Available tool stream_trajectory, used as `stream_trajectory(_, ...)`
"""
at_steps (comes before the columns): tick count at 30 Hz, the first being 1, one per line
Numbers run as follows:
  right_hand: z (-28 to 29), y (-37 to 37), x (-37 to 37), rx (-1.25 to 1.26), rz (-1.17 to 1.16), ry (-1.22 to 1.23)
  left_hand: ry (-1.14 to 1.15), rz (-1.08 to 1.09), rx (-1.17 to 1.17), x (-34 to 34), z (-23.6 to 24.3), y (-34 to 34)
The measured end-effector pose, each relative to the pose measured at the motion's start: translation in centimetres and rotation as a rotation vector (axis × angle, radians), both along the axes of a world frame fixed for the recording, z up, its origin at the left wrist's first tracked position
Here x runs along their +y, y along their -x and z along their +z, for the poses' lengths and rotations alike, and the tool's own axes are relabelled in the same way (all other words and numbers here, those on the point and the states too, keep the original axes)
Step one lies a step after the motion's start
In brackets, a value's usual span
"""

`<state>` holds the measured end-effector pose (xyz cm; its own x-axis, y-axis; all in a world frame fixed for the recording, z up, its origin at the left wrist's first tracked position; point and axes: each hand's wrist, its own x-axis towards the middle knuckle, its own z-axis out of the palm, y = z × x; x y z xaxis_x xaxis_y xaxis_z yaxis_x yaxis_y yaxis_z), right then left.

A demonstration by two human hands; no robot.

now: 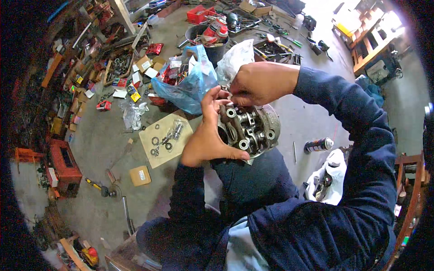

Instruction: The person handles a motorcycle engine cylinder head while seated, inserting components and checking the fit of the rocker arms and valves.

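My left hand (205,135) grips a grey metal engine cylinder head (250,128) from its left side and holds it above my knee. Its open face shows round bores, springs and rocker parts. My right hand (260,82) comes from the upper right and presses its fingertips onto the top edge of the engine part, pinched on something too small to make out. Both sleeves are dark blue.
A cardboard sheet (158,151) with washers and rings lies on the concrete floor to the left. A blue plastic bag (190,86) and a white bag (235,58) sit behind. A spray can (318,145), a red generator (63,162), boxes and tools are scattered around.
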<state>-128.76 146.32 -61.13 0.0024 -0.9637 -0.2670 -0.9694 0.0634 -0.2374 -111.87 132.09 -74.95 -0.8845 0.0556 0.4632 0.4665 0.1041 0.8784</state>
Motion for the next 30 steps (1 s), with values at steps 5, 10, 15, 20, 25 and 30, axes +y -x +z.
stream_trajectory(5, -0.5, 1.0, 0.0, -0.171, 0.071, 0.071, -0.055, 0.0, -0.046, -0.1, -0.1, -0.3)
stream_trajectory(10, -0.9, 1.0, 0.2, -0.11, 0.074, 0.056, -0.062, -0.01, -0.043, 0.2, -0.5, 0.2)
stream_trajectory(15, -0.9, 0.4, 0.4, -0.007, 0.005, 0.076, -0.12, -0.017, -0.062, 0.5, -0.4, 0.2)
stream_trajectory(20, 0.4, -0.4, 4.5, -0.008, -0.341, 0.465, -0.026, -0.001, -0.084, -0.7, -0.6, -0.2)
stream_trajectory(25, -0.1, -6.6, 10.5, -0.569, -0.872, 0.187, 0.067, -0.095, -0.335, -2.1, 0.5, -0.5)
stream_trajectory(30, -4.0, -11.3, 9.9, -0.578, -0.812, 0.638, -0.16, -0.16, -0.384, -1.8, 0.8, -0.8)
